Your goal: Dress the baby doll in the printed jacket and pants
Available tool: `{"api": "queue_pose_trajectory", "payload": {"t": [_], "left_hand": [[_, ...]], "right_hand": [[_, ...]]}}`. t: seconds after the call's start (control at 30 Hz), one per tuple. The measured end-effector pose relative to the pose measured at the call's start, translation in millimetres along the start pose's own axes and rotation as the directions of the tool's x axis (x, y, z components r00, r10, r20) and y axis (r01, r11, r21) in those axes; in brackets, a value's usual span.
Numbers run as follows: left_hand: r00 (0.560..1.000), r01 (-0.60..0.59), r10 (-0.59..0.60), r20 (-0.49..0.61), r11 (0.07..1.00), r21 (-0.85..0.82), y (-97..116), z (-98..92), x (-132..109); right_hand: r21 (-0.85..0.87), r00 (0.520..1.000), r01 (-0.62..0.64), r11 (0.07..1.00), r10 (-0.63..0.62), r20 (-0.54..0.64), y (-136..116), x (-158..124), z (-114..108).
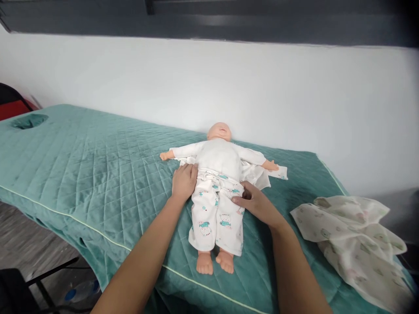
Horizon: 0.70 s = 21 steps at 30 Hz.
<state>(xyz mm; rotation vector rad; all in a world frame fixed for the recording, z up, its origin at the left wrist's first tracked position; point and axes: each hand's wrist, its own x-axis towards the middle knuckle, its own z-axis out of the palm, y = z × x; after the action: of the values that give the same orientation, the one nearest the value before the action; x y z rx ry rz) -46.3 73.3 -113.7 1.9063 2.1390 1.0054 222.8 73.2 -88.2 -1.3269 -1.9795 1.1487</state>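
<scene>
A baby doll [219, 132] lies on its back, arms spread, in a white long-sleeved top [218, 156]. Patterned baby trousers [216, 218] cover its legs up to the waist, with both bare feet showing below the cuffs. At the waistband on the left side, my left hand [185, 181] is closed on the trousers; its fingertips are partly hidden. My right hand [258, 203] grips the other side at hip height, thumb on the front of the cloth. White cloth [258, 175] lies spread under the doll's torso and arm.
A green quilted cover [108, 174] drapes the bed, which has a face hole [30, 121] at the far left. A crumpled patterned cloth [356, 240] lies at the right. The white wall [147, 83] stands behind. A plastic bottle [81, 291] lies on the floor.
</scene>
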Motion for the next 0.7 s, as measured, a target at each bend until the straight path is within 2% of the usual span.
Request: {"api": "queue_pose_trajectory", "payload": {"t": [0.13, 0.3, 0.43, 0.7], "left_hand": [[1.0, -0.007, 0.006, -0.01, 0.999, -0.031, 0, -1.2, -1], [1.0, 0.023, -0.024, -0.01, 0.994, -0.111, 0, -2.2, -2], [1.0, 0.018, -0.022, -0.02, 0.978, -0.206, 1, -3.5, -6], [1.0, 0.021, -0.019, 0.008, 0.946, -0.324, 7, -18.0, -40]], "right_hand": [[0.033, 0.998, -0.013, 0.999, 0.015, -0.058, -5, 3, 7], [-0.085, 0.977, 0.046, 0.995, -0.063, -0.202, -8, 10, 15], [-0.112, 0.969, 0.057, 0.992, -0.082, -0.232, -6, 13, 16], [-0.098, 0.963, -0.02, 0.995, -0.008, -0.271, -11, 12, 18]]}}
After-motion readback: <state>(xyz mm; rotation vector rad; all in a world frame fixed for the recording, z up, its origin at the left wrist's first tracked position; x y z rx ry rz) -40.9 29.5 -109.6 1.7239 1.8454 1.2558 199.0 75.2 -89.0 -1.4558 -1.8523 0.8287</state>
